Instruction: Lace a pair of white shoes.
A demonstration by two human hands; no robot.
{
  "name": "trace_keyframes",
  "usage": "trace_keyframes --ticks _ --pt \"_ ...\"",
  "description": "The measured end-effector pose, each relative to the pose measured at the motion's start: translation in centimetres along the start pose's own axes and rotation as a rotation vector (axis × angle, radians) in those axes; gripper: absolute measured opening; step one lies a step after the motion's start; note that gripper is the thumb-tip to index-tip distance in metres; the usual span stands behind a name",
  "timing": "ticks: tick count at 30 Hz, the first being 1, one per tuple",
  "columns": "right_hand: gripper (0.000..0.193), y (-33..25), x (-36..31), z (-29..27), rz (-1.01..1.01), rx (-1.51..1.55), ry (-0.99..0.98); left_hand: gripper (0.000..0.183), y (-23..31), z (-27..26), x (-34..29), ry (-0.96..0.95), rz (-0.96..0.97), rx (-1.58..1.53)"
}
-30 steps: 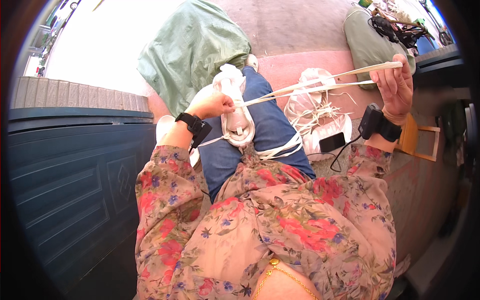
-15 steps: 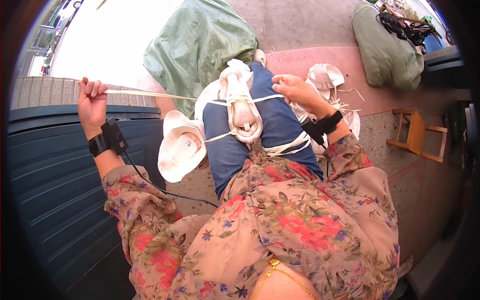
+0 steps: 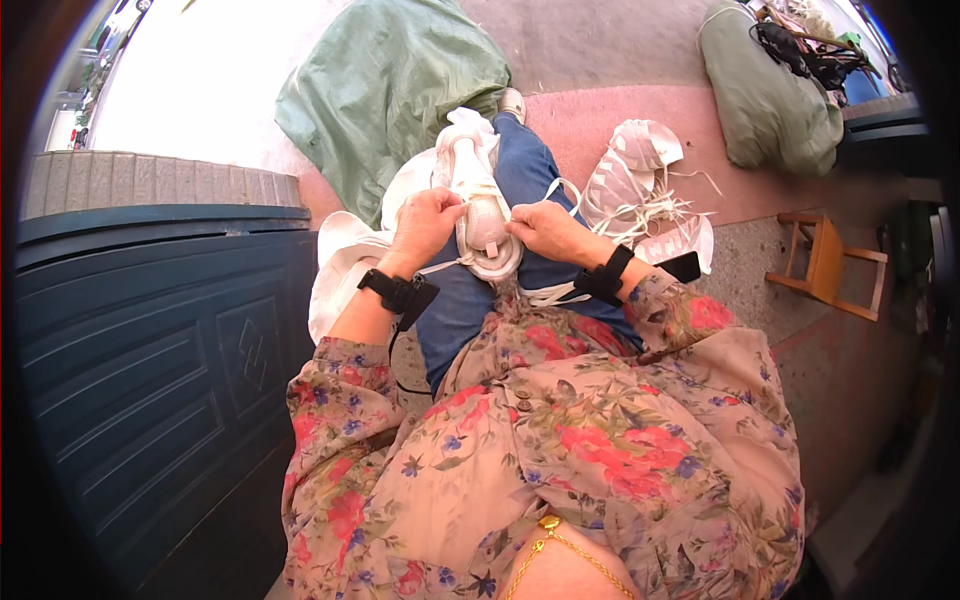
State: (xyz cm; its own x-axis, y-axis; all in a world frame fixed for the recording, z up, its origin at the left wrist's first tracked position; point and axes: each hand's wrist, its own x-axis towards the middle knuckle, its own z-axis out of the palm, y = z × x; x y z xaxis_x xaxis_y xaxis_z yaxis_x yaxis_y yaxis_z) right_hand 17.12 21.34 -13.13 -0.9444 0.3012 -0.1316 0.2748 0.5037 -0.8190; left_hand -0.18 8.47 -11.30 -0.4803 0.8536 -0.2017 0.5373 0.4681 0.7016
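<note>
A white shoe upper (image 3: 487,225) with pale laces lies lengthwise on my lap, its padded heel collar toward me. My left hand (image 3: 428,225) is closed in a pinch at its left edge; what is between the fingertips is hidden. At the right edge my right hand (image 3: 552,232) pinches a flat cream shoelace (image 3: 568,186), which rises in a loop above the knuckles. Another strand of lace (image 3: 440,267) runs out from the shoe's lower left side, below my left hand.
More white shoe uppers (image 3: 335,275) lie beside my left thigh. Several laced uppers (image 3: 625,190) with tangled laces are at my right. A small wooden stool (image 3: 828,265) lies farther right. Green covers (image 3: 395,95) drape ahead; a dark blue panelled door (image 3: 170,350) stands left.
My left hand has come in from far left, where it stretched a lace out, to the shoe's left edge. My right hand has moved inward and down to its right edge.
</note>
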Motion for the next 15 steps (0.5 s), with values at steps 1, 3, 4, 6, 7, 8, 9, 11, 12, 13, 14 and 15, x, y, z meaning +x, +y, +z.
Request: trace_keyframes --ticks 1,3,4,6,7,8,9,11,12,13,14,15 --pt "0.021 0.0 -0.2 -0.3 -0.006 0.011 -0.017 0.017 0.4 0.6 0.0 -0.003 0.002 -0.001" --pt "0.021 0.4 -0.3 -0.4 -0.005 0.050 -0.019 0.020 1.2 1.4 -0.2 0.049 0.011 0.174" --pt "0.021 0.6 -0.3 -0.4 -0.008 0.089 -0.021 0.017 1.9 1.6 -0.5 0.070 0.044 0.282" --pt "0.022 1.3 -0.2 -0.3 0.006 0.109 0.015 0.016 3.0 1.9 -0.5 0.071 0.051 0.387" --pt "0.023 1.5 -0.1 -0.2 0.017 0.129 0.049 0.015 3.2 2.0 -0.5 0.075 0.054 0.492" --pt "0.023 1.7 -0.1 0.0 0.017 0.131 0.051 0.015 3.2 2.0 -0.4 0.073 0.055 0.494" --pt "0.023 1.8 -0.1 0.2 0.007 0.134 0.069 0.014 3.2 2.1 -0.3 0.057 0.058 0.551" --pt "0.024 1.7 0.0 0.2 -0.003 0.137 0.091 0.014 3.1 2.2 0.0 0.040 0.064 0.610" --pt "0.024 1.7 -0.1 0.2 0.030 0.137 0.067 0.015 2.7 2.3 0.1 0.044 0.070 0.563" --pt "0.026 1.5 0.0 0.2 0.060 0.137 0.039 0.015 2.3 2.2 0.2 0.050 0.073 0.516" --pt "0.026 1.5 -0.1 0.1 0.059 0.137 0.044 0.015 1.6 2.1 0.6 0.051 0.078 0.517" --pt "0.025 1.4 -0.1 0.1 0.064 0.115 0.037 0.016 0.7 1.9 1.0 -0.014 -0.023 0.280"
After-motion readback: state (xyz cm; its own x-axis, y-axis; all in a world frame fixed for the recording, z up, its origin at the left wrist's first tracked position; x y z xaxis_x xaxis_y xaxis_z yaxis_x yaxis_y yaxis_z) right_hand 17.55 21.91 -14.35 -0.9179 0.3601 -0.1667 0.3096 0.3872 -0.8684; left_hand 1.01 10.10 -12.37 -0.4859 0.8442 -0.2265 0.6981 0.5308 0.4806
